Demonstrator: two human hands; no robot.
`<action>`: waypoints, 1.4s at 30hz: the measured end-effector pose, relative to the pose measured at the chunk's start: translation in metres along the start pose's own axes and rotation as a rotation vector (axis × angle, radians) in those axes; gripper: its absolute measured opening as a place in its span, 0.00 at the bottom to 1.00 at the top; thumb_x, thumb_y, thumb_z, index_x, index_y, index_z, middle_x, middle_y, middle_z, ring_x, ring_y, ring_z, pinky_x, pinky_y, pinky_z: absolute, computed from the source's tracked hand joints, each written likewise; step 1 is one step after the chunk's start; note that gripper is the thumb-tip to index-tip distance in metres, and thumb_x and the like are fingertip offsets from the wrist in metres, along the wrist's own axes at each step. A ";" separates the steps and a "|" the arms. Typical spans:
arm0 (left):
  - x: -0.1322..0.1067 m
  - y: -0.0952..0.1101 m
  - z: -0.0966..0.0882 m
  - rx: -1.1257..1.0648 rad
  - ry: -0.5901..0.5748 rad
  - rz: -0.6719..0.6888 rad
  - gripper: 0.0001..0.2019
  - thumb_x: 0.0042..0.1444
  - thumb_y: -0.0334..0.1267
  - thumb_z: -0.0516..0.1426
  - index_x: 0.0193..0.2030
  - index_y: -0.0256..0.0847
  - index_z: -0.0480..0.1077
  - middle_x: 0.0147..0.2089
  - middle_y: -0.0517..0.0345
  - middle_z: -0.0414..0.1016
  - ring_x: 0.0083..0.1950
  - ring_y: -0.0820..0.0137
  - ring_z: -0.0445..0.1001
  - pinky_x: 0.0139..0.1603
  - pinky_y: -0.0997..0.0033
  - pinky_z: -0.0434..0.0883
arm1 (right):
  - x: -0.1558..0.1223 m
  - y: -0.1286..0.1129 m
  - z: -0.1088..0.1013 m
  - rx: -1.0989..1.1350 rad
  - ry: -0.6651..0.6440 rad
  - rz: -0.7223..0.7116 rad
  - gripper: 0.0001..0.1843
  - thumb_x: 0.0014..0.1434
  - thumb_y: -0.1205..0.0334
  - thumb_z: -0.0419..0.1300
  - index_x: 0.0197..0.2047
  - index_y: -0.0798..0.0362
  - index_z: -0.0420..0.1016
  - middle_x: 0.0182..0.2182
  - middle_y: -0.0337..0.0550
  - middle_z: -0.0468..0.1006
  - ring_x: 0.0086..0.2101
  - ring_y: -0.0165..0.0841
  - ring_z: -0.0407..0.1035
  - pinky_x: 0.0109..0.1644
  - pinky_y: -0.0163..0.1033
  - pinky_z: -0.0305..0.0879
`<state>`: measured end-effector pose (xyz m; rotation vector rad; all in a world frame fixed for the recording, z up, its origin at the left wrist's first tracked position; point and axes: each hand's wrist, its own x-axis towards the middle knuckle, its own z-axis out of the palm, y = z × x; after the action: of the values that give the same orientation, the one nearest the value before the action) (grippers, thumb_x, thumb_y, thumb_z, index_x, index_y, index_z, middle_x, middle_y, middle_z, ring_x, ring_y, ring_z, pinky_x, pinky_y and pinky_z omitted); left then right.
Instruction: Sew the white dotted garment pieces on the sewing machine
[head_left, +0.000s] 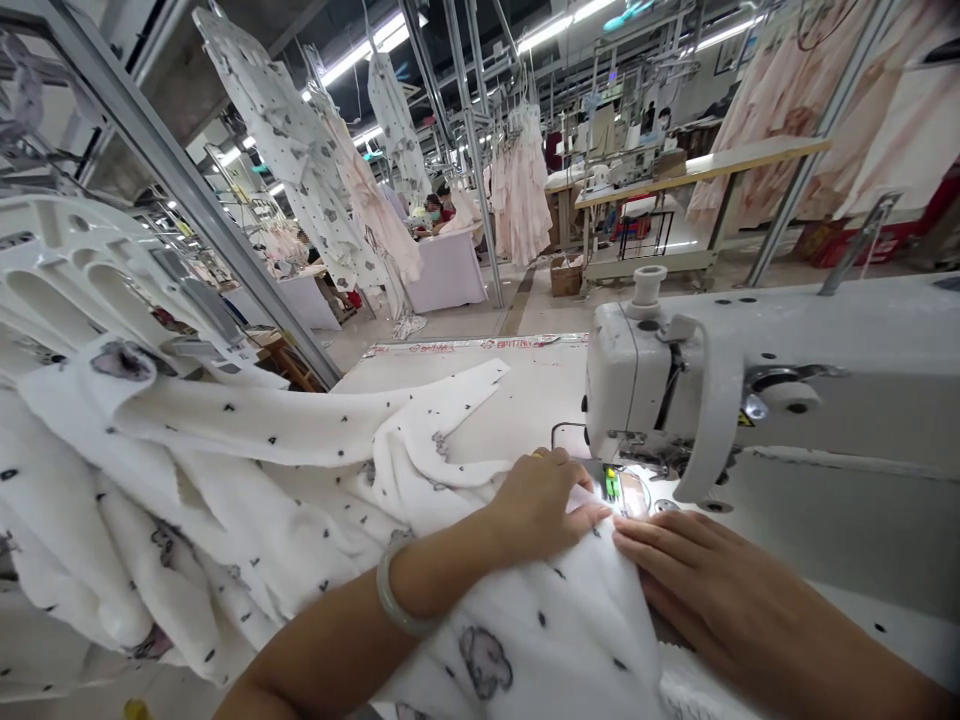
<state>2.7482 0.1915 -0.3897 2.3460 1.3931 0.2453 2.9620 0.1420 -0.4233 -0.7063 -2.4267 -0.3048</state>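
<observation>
White printed fabric [555,640] with small dark marks and grey-pink motifs runs up to the needle area of a white sewing machine [847,390]. My left hand [544,505], wearing a bangle [390,585] at the wrist, pinches the cloth between thumb and fingers just left of the presser foot. A bright green piece [612,484] shows beside the lit needle area. My right hand [697,560] grips the fabric's right edge in front of the foot, its upper fingers stretched along the cloth and its thumb hidden. The fingertips of both hands nearly meet.
More printed fabric [247,480] heaps over the left of the table and a white plastic rack [112,270]. A metal post [202,200] rises at left. Pale pink garments [521,185] hang behind, near a workbench [705,170]. A person [436,212] sits farther back.
</observation>
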 end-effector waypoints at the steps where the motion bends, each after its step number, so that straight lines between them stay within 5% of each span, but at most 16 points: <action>1: 0.000 0.001 0.000 0.008 0.004 0.001 0.12 0.64 0.46 0.63 0.49 0.41 0.74 0.55 0.50 0.77 0.60 0.55 0.74 0.64 0.52 0.70 | -0.002 0.000 0.001 0.003 -0.006 0.009 0.18 0.76 0.64 0.47 0.54 0.57 0.77 0.44 0.45 0.84 0.44 0.37 0.77 0.50 0.44 0.73; 6: 0.000 0.009 -0.003 0.030 -0.042 -0.017 0.11 0.64 0.44 0.63 0.47 0.40 0.73 0.58 0.49 0.75 0.61 0.56 0.73 0.66 0.50 0.67 | -0.006 0.001 0.006 0.014 -0.004 0.011 0.18 0.77 0.63 0.47 0.55 0.57 0.77 0.46 0.48 0.83 0.45 0.40 0.75 0.52 0.48 0.71; 13: 0.000 0.013 -0.002 0.065 -0.069 -0.028 0.12 0.67 0.46 0.59 0.50 0.40 0.73 0.45 0.54 0.82 0.49 0.58 0.80 0.65 0.48 0.63 | -0.005 0.003 0.007 0.002 0.006 -0.012 0.19 0.78 0.63 0.45 0.53 0.58 0.77 0.44 0.47 0.83 0.44 0.39 0.74 0.50 0.46 0.70; 21: -0.003 0.012 -0.003 -0.060 -0.008 -0.108 0.09 0.63 0.43 0.60 0.45 0.42 0.72 0.53 0.52 0.78 0.60 0.57 0.73 0.69 0.47 0.60 | -0.005 0.000 0.005 0.017 -0.015 0.025 0.18 0.78 0.62 0.41 0.49 0.55 0.72 0.43 0.48 0.82 0.43 0.41 0.74 0.48 0.48 0.69; 36: 0.027 0.004 0.010 0.006 0.036 -0.108 0.06 0.60 0.37 0.58 0.32 0.41 0.68 0.50 0.54 0.69 0.58 0.59 0.66 0.65 0.53 0.62 | 0.002 0.013 0.000 -0.132 -0.010 -0.036 0.19 0.74 0.71 0.42 0.45 0.53 0.74 0.43 0.43 0.83 0.41 0.35 0.76 0.51 0.45 0.57; 42: 0.032 0.001 0.011 -0.001 0.052 -0.087 0.06 0.61 0.37 0.57 0.33 0.41 0.67 0.51 0.53 0.68 0.60 0.58 0.65 0.66 0.53 0.61 | 0.001 0.015 0.001 -0.102 -0.027 0.048 0.18 0.76 0.66 0.43 0.54 0.52 0.74 0.45 0.44 0.84 0.39 0.35 0.77 0.55 0.47 0.56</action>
<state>2.7681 0.2161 -0.4008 2.2867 1.5153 0.2835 2.9697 0.1552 -0.4226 -0.8168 -2.4291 -0.4039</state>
